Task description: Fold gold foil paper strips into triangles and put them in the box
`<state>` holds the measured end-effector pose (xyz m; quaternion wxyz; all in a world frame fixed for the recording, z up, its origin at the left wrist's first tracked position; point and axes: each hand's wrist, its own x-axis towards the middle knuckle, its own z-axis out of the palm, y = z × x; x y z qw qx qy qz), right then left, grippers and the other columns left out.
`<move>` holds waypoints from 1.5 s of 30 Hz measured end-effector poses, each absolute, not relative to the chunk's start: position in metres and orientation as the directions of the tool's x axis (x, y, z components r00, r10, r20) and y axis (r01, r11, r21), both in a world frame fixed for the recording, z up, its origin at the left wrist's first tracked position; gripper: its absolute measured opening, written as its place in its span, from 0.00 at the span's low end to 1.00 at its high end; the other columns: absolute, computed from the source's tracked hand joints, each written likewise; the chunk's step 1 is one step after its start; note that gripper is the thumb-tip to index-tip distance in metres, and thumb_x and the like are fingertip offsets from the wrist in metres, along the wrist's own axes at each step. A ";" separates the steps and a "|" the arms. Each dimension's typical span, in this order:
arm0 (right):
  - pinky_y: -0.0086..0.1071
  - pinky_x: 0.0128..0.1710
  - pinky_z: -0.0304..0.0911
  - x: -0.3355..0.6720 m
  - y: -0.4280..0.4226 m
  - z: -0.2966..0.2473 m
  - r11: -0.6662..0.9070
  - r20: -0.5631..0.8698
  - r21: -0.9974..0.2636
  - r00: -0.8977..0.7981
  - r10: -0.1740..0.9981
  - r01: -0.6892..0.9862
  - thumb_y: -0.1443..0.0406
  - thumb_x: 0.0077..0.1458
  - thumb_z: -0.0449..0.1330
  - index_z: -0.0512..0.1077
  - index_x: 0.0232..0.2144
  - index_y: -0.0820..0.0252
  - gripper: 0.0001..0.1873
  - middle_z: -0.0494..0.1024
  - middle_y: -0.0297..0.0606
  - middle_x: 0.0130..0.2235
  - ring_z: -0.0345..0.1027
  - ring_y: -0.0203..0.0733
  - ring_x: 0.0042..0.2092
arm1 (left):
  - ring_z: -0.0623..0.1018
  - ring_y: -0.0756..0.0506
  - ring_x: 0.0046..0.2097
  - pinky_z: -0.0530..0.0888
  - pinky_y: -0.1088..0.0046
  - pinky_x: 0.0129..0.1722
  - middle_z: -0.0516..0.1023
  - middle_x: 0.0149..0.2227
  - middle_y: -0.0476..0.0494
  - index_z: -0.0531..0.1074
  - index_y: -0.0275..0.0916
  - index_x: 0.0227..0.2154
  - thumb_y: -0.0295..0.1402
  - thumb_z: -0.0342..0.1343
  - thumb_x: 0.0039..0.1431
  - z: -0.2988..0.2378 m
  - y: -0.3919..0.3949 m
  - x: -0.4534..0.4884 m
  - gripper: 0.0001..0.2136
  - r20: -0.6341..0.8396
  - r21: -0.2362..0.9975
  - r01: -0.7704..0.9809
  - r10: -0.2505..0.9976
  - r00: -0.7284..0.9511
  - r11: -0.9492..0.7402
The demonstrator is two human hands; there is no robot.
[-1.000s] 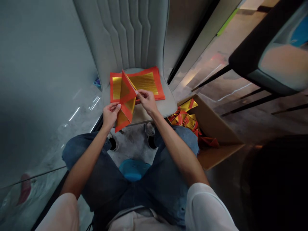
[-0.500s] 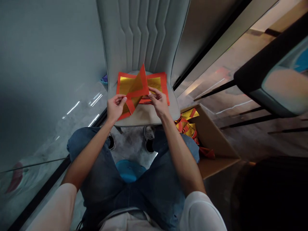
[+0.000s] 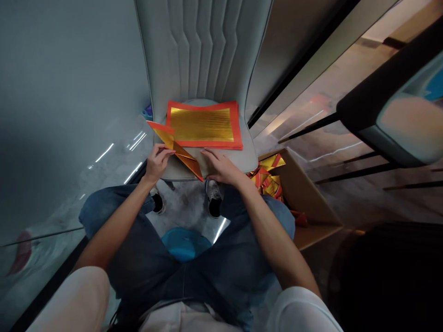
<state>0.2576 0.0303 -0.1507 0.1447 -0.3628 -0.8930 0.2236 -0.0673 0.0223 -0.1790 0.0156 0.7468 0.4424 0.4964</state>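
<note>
Moved since the frame half a second earlier: the folded sheet (image 3: 184,156), swung from across the stack to a slant at its lower left; the right hand (image 3: 224,168), come off the sheet's edge and lowered toward the seat's front. The left hand (image 3: 156,162) keeps its pinch.

Folded sheet, one: red and gold, narrow, pointed at both ends; upper tip left of the stack, lower tip at the seat's front edge. Held up above the seat.

Left hand: thumb and fingers closed on the sheet's near edge, about midway along.

Right hand: partly open, fingers extended, thumb apart, nothing in its grasp; just beside the sheet's lower end. Contact between thumb and tip cannot be told.

Stack, one: flat sheets (image 3: 203,125), red border, gold centre, on the seat towards the backrest; top face almost wholly in view.

Chair, one: grey (image 3: 248,154), backrest with stitched lines.

Carton, one: brown, open (image 3: 308,196), to the right of the chair; inside, a heap of folded pieces (image 3: 268,182), red and gold.

Stool, one: blue (image 3: 187,244), between the person's knees.

Shoes, two (image 3: 214,199), on the floor below the seat.
</note>
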 end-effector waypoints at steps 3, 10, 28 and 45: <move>0.63 0.67 0.59 0.231 0.020 -0.163 0.696 0.154 -0.399 -0.705 0.692 0.597 0.62 0.54 0.76 0.51 0.77 0.57 0.58 0.56 0.62 0.77 0.56 0.70 0.74 | 0.80 0.46 0.46 0.81 0.66 0.48 0.78 0.43 0.42 0.84 0.42 0.42 0.38 0.56 0.76 -0.183 0.010 -0.080 0.12 0.655 0.510 0.662 0.747 0.114 -0.549; 0.56 0.62 0.63 0.195 0.009 -0.192 0.810 0.325 -0.321 -0.746 0.581 0.491 0.63 0.67 0.65 0.71 0.66 0.57 0.27 0.69 0.57 0.71 0.67 0.63 0.67 | 0.82 0.43 0.49 0.81 0.61 0.54 0.80 0.46 0.41 0.85 0.43 0.43 0.37 0.56 0.73 -0.189 0.002 -0.099 0.12 0.488 0.613 0.641 0.859 0.153 -0.462; 0.51 0.55 0.71 0.198 -0.004 -0.194 0.793 0.441 -0.460 -0.673 0.594 0.399 0.61 0.73 0.60 0.79 0.53 0.56 0.12 0.85 0.47 0.55 0.76 0.55 0.58 | 0.71 0.34 0.72 0.71 0.46 0.71 0.75 0.66 0.33 0.77 0.40 0.59 0.27 0.54 0.69 -0.167 0.003 -0.088 0.18 0.312 0.595 0.553 0.802 0.510 -0.583; 0.57 0.64 0.71 0.204 -0.007 -0.207 0.717 0.475 -0.610 -0.568 0.672 0.338 0.58 0.71 0.64 0.79 0.40 0.55 0.08 0.84 0.51 0.57 0.79 0.53 0.59 | 0.76 0.37 0.69 0.72 0.43 0.71 0.81 0.62 0.38 0.80 0.44 0.58 0.21 0.59 0.65 -0.184 -0.020 -0.086 0.21 0.356 0.576 0.498 0.747 0.562 -0.649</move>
